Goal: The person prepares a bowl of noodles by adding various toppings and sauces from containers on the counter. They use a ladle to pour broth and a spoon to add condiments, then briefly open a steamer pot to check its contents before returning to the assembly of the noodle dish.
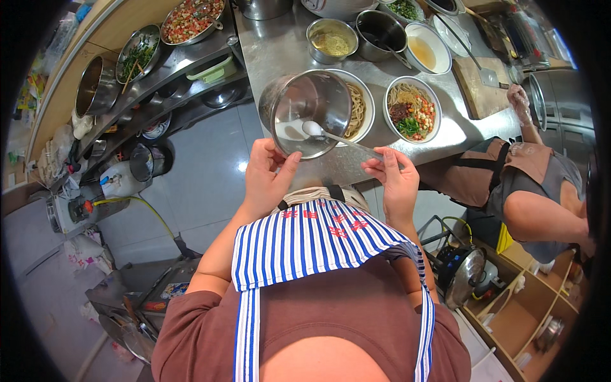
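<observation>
My left hand [272,174] grips the near rim of a deep stainless-steel pot [312,93], which is tilted with its mouth towards me. A white substance [289,130] lies low inside it; whether powder or liquid, I cannot tell. In my right hand [394,179] is the handle of a metal spoon [351,144], its white-filled bowl just inside the pot. Behind the pot, a white bowl [371,102] of noodles [356,114] is partly hidden. To its right stands another white bowl [438,122], holding noodles, diced vegetables, greens and dark sauce.
Across the steel counter [281,47] stand a pot of yellowish mixture [332,44], a dark pot [382,33] and a bowl of broth [422,52]. A spatula [488,75] rests over a cutting board [470,93]. A co-worker's gloved hand [518,100] is at right. Left shelving holds chopped vegetables [188,24].
</observation>
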Action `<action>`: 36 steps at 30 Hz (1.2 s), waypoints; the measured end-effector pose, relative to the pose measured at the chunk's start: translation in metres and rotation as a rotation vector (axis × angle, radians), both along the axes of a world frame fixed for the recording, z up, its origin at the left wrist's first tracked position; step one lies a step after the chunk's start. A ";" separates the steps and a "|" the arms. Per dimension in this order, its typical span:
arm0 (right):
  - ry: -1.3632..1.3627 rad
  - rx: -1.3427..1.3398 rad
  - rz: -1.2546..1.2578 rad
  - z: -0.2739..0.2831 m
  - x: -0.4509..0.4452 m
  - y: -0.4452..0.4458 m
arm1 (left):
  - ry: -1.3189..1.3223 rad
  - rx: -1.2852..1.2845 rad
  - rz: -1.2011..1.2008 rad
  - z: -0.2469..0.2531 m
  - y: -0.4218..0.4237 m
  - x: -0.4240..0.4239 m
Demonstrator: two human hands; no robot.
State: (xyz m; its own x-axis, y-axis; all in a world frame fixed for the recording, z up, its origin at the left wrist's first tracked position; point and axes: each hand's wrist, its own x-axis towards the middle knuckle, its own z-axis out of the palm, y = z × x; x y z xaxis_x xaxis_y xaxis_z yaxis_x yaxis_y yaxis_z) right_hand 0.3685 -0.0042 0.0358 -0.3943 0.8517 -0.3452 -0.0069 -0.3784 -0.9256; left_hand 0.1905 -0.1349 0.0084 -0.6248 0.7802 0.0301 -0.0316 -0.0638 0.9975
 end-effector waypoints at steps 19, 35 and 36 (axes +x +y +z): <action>-0.460 0.760 0.115 -0.051 0.009 0.009 | -0.062 0.078 0.270 -0.043 -0.003 -0.048; -0.249 0.653 -0.219 -0.036 0.000 0.056 | -0.618 0.098 0.283 -0.148 0.202 -0.181; -0.307 0.680 -0.200 -0.038 0.003 0.057 | -0.671 0.078 0.286 -0.152 0.212 -0.184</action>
